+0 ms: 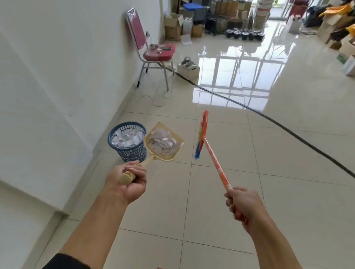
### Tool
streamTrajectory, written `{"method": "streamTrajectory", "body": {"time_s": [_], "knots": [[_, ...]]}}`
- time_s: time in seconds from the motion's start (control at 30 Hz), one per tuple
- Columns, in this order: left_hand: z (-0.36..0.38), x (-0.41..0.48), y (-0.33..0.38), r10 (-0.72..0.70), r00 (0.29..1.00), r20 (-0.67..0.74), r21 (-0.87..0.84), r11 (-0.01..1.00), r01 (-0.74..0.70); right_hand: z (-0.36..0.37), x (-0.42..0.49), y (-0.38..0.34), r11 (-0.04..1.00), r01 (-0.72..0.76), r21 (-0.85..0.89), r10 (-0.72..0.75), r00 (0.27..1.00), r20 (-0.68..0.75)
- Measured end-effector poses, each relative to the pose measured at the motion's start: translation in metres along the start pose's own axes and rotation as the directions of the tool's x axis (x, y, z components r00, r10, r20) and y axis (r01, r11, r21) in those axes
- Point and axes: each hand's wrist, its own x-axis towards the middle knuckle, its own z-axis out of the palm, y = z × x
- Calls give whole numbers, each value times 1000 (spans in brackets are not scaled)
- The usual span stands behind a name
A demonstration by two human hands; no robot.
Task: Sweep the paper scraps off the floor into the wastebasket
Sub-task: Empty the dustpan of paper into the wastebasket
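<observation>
My left hand (127, 180) grips the tan plastic dustpan (163, 144) holding paper scraps (161, 142) beside the blue mesh wastebasket (128, 140) for tipping, while my right hand (242, 204) clasps the orange broom (209, 149) lifted clear.

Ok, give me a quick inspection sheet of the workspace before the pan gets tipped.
Surface: glossy tiled floor; no scraps seen on it.
Job's things: blue wastebasket holds paper; beige dustpan loaded with scraps, beside the basket; orange broom raised.
Clutter: red chair, small white box.
Grippers: left hand grips dustpan handle; right hand grips broom handle.
Cables: black cable across floor.
Surroundings: white wall, stacked boxes.
</observation>
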Motion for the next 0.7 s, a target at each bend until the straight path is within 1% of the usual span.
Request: {"method": "streamTrajectory", "body": {"time_s": [0.2, 0.27, 0.37, 0.47, 0.6, 0.67, 0.7], "knots": [[42, 28, 80, 138, 988, -68, 57, 989, -134, 61, 63, -71, 997, 5, -73, 3, 994, 110], [52, 39, 101, 206, 972, -112, 132, 973, -191, 80, 90, -96, 995, 7, -96, 7, 989, 147], [65, 59, 122, 271, 948, -163, 242, 943, -228, 101, 126, -129, 992, 18, -127, 8, 980, 197], [80, 92, 138, 323, 924, -203, 280, 924, -261, 121, 167, -166, 982, 46, -183, 5, 962, 271], [98, 139, 146, 370, 881, -294, 407, 883, -235, 132, 209, -209, 966, 78, -245, 10, 941, 337], [104, 168, 141, 409, 834, -371, 520, 835, -178, 132, 231, -229, 953, 98, -288, 16, 930, 368], [103, 179, 138, 436, 804, -405, 595, 793, -131, 133, 237, -234, 949, 111, -296, 11, 924, 383]]}}
